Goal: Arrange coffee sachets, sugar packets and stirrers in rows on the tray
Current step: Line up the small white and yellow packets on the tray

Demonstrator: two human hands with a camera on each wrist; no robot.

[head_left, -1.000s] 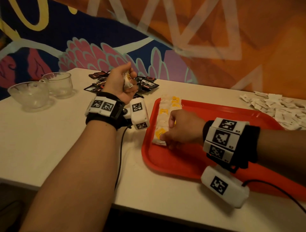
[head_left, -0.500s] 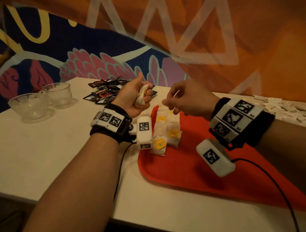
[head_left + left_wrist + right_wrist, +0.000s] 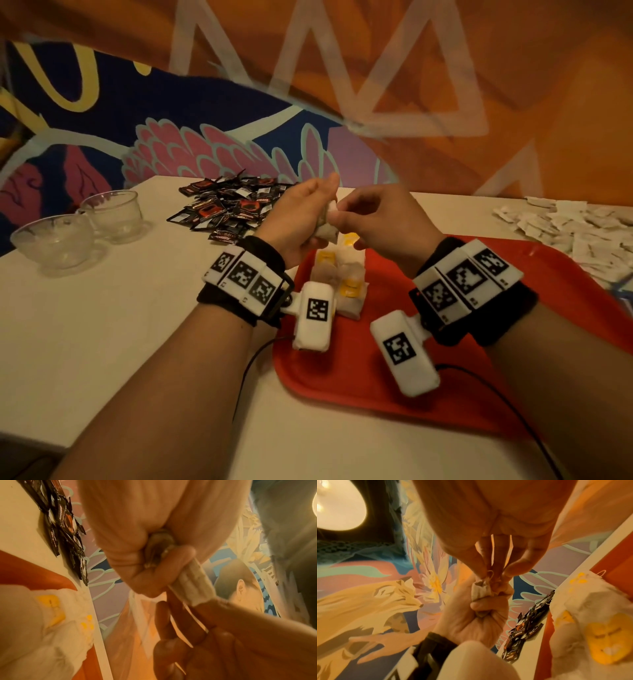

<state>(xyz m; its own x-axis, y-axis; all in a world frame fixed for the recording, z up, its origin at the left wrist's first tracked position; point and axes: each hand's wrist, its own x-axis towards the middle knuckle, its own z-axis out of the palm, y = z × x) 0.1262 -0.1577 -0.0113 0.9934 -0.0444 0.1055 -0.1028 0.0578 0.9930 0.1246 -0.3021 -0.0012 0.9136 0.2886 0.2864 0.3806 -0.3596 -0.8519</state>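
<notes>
Right hand (image 3: 380, 219) now back at left hand (image 3: 298, 219) — both hands' fingers pinch small soft white paper sachet (image 3: 480, 589). Light, limp, crushable; hold by sealed edge.

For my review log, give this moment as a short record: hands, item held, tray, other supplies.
left hand: grips a small bunch of white paper sachets above the tray
right hand: pinches the top sachet in that bunch
tray: flat red plastic tray, white sachets with yellow tags in two short rows at its left end
left of tray: pile of black coffee sachets, two clear glass cups
right of tray: scattered white paper packets
</notes>
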